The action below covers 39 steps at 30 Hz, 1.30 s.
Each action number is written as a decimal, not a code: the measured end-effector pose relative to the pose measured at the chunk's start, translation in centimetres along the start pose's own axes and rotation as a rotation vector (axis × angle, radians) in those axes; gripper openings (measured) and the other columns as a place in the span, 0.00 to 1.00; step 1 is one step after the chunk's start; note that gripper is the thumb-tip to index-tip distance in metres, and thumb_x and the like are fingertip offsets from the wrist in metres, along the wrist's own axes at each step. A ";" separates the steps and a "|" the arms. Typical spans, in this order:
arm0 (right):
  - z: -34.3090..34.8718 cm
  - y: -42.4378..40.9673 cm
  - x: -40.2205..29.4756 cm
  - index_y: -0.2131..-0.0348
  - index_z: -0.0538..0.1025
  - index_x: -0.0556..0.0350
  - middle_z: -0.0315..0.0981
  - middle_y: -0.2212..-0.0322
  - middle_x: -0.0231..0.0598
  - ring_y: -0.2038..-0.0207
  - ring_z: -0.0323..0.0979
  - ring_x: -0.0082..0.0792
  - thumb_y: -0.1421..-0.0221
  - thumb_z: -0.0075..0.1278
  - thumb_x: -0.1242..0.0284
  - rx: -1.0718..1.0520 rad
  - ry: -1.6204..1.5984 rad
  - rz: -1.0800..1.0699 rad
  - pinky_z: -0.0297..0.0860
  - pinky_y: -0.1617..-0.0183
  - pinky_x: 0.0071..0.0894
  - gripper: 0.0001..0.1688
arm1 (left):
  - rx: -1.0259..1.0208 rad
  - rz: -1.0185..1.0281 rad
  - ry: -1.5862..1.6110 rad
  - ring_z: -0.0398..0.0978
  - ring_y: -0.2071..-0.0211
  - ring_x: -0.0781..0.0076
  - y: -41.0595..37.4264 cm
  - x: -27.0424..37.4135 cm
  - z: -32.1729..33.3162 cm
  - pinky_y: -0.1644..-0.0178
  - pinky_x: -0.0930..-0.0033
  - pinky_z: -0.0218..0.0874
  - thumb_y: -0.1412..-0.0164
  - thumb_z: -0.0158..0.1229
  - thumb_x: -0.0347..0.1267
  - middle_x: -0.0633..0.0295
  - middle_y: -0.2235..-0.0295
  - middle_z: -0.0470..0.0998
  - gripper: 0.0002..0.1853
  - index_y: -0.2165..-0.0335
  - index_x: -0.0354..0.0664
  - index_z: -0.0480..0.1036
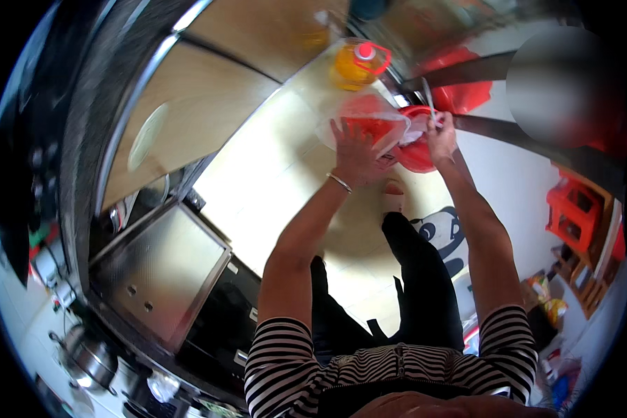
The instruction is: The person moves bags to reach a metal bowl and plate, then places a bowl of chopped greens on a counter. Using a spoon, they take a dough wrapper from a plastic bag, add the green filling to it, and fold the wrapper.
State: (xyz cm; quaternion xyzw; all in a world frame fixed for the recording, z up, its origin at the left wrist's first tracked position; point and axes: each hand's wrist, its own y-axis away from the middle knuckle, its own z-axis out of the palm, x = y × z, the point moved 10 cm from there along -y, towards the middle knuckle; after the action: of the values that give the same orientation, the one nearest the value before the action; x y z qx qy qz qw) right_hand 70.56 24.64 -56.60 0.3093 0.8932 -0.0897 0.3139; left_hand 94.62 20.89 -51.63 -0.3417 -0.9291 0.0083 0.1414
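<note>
My left hand [356, 157], fingers spread and a bangle at its wrist, lies against a translucent plastic bag [392, 123] with red showing through it. Just right of it stands a red plastic bin or bucket [420, 159] on the floor. White crumpled material [411, 135] lies at its opening. My right hand [442, 138] is over the bin's right rim, its fingers closed on a thin whitish strip [428, 96] that points upward. What the strip belongs to is blurred.
A large oil bottle [352, 68] with a red cap and handle stands beyond the bag. Wooden cabinet doors [188, 99] line the left, above a metal-framed appliance [162, 277]. A red plastic stool [575, 214] is at the right. My foot in a slipper [393, 196] is near the bin.
</note>
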 end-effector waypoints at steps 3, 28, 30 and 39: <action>-0.1 3.6 2.8 0.66 0.70 0.55 0.72 0.72 0.45 0.68 0.73 0.40 0.44 0.54 0.68 -0.084 -0.154 0.017 0.68 0.67 0.40 0.12 | 0.157 -0.111 0.181 0.65 0.49 0.42 6.3 1.2 -4.3 0.42 0.22 0.39 0.49 0.54 0.55 0.50 0.52 0.69 0.26 0.55 0.56 0.75; -5.6 53.6 -27.7 0.70 0.63 0.51 0.74 0.78 0.38 0.88 0.62 0.19 0.40 0.52 0.74 -0.652 -0.457 0.131 0.62 0.87 0.19 0.11 | 0.144 -0.901 0.820 0.76 0.63 0.49 62.9 -8.6 -31.4 0.58 0.57 0.68 0.39 0.54 0.36 0.46 0.64 0.77 0.14 0.58 0.38 0.74; -6.3 54.4 -28.6 0.70 0.66 0.51 0.73 0.75 0.34 0.82 0.65 0.19 0.42 0.52 0.77 -0.617 -0.423 -0.005 0.65 0.83 0.21 0.08 | 0.220 -0.933 0.925 0.76 0.62 0.49 63.0 -8.6 -33.1 0.57 0.57 0.68 0.39 0.55 0.36 0.48 0.63 0.77 0.14 0.58 0.39 0.74; -5.1 53.5 -32.0 0.69 0.66 0.52 0.74 0.73 0.40 0.81 0.69 0.23 0.43 0.51 0.77 -0.709 -0.351 -0.049 0.69 0.84 0.22 0.07 | 0.498 -0.925 0.969 0.75 0.58 0.49 66.8 -9.4 -37.6 0.53 0.59 0.65 0.39 0.53 0.34 0.46 0.60 0.77 0.15 0.57 0.35 0.73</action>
State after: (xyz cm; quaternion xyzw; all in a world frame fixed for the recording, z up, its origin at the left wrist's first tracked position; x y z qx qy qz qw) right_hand 120.15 52.98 -31.04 0.1402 0.8085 0.1653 0.5471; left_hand 153.78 63.04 -25.41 0.1645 -0.7822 0.0065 0.6009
